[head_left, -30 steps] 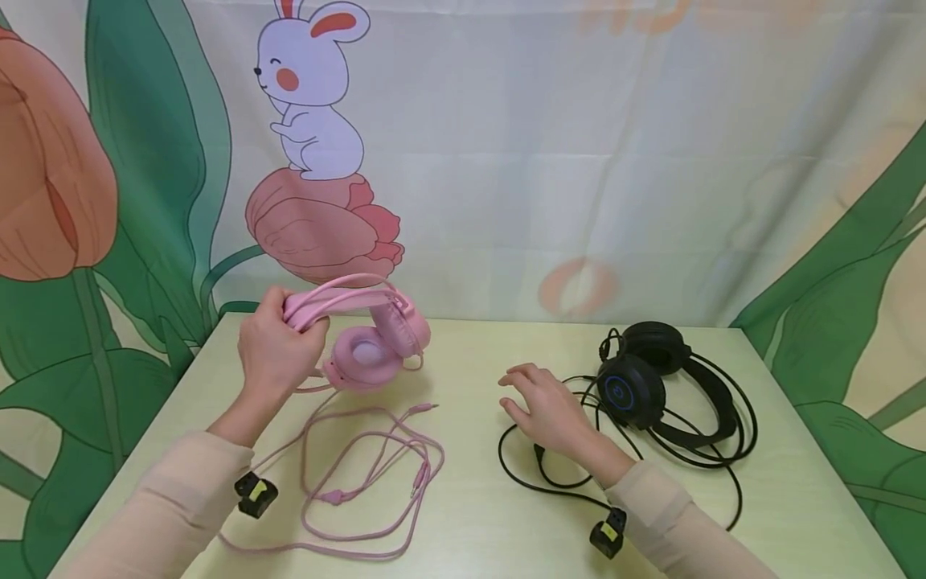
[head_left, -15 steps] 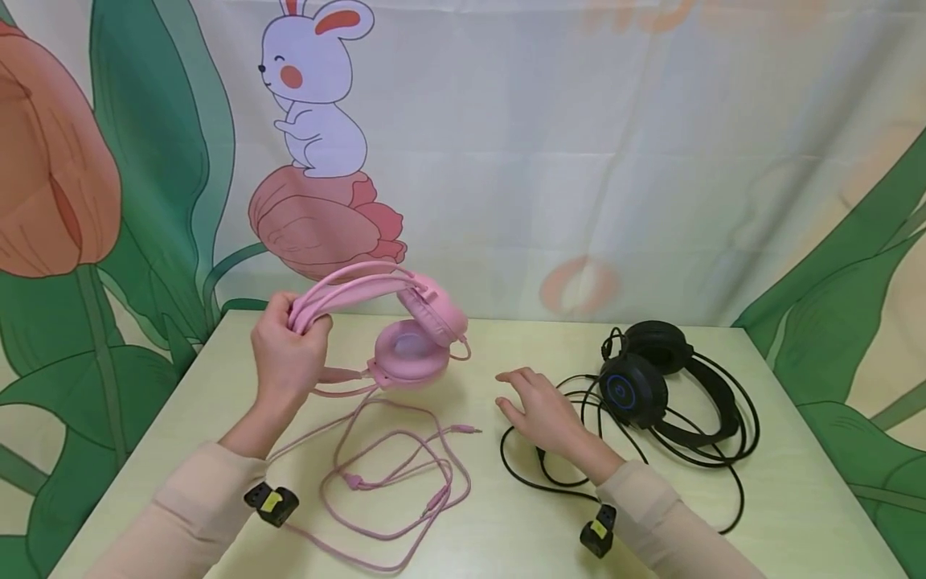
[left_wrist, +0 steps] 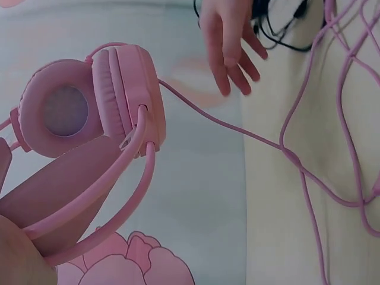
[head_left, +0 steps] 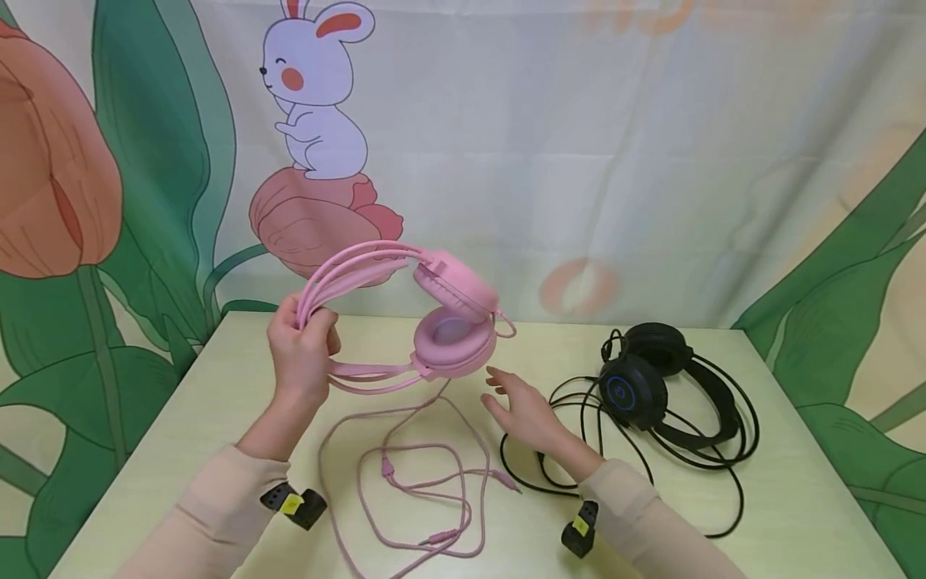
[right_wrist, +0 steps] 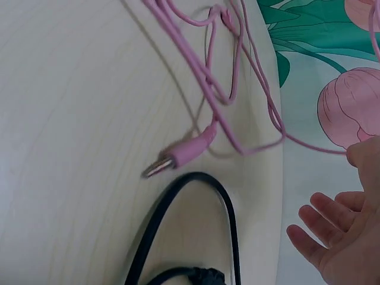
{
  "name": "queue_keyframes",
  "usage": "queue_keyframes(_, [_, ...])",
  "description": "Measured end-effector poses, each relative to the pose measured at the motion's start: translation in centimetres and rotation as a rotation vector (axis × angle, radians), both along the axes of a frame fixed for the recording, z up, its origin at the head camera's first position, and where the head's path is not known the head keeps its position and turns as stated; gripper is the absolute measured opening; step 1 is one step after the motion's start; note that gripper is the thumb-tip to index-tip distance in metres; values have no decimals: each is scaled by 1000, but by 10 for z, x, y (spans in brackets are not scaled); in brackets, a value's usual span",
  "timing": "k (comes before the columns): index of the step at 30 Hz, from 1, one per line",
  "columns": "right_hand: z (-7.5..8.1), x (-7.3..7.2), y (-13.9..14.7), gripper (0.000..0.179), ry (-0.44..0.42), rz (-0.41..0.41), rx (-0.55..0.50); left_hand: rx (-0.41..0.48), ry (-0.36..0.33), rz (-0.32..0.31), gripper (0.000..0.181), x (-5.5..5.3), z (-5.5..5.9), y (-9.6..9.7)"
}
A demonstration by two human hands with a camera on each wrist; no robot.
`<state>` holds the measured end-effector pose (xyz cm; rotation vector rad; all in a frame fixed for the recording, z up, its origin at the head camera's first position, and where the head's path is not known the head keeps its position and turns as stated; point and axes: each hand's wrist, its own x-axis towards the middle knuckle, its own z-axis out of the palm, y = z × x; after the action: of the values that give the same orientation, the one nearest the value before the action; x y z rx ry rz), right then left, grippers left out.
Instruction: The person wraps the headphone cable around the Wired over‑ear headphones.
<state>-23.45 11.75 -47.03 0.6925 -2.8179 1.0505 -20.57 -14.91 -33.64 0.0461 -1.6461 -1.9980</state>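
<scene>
My left hand (head_left: 300, 350) grips the headband of pink headphones (head_left: 456, 342), raised over the table with both ear cups pointing right. In the left wrist view the pink headphones (left_wrist: 138, 98) show a soft cup and twin headband rods. Their pink cable (head_left: 405, 446) trails down in loops, with a metal-tipped plug (right_wrist: 189, 149) seen in the right wrist view. My right hand (head_left: 528, 414) is held just below and right of the cups, its fingers spread and holding nothing; in the right wrist view the right hand (right_wrist: 344, 231) shows its palm side.
Black headphones (head_left: 633, 394) lie at the right of the pale table (head_left: 246, 386), their black cable (head_left: 579, 474) looped beneath and beside my right forearm. A printed curtain (head_left: 492, 161) with a rabbit and tulips hangs behind the table's far edge.
My left hand has carried the pink headphones to the right and slightly up, dragging their cable along. My right hand has shifted slightly left, nearer the cups. The black headphones stay put.
</scene>
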Motion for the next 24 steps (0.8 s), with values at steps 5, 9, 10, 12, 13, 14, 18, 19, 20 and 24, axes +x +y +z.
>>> queue_keyframes(5, [-1, -3, -8, 52, -54, -6, -76, 115, 44, -72, 19, 2, 1, 9])
queue_keyframes(9, [-2, -5, -13, 45, -86, -24, -127, 179, 57, -120, 19, 3, 1, 13])
queue_keyframes(10, [-2, -5, -15, 42, -90, -28, -140, 192, 58, -130, 19, 4, 0, 14])
queue_keyframes(12, [-3, -5, -16, 37, -103, -26, -170, 215, 59, -145, 19, 4, 0, 16])
queue_keyframes(13, [-3, -6, -17, 34, -105, -22, -182, 225, 59, -151, 18, 4, -1, 17])
queue_keyframes(14, [-3, -6, -18, 31, -115, -24, -190, 230, 59, -154, 18, 4, -2, 17])
queue_keyframes(18, [-4, -6, -17, 18, -135, -9, -230, 260, 59, -160, 17, 4, -4, 18])
queue_keyframes(19, [-4, -5, -17, 16, -140, -14, -226, 262, 58, -155, 17, 4, -4, 18])
queue_keyframes(20, [-3, -4, -16, 16, -149, -18, -226, 263, 59, -151, 17, 4, -4, 17])
queue_keyframes(24, [0, 0, -9, 22, -183, -48, -225, 259, 61, -128, 17, 5, -4, 13])
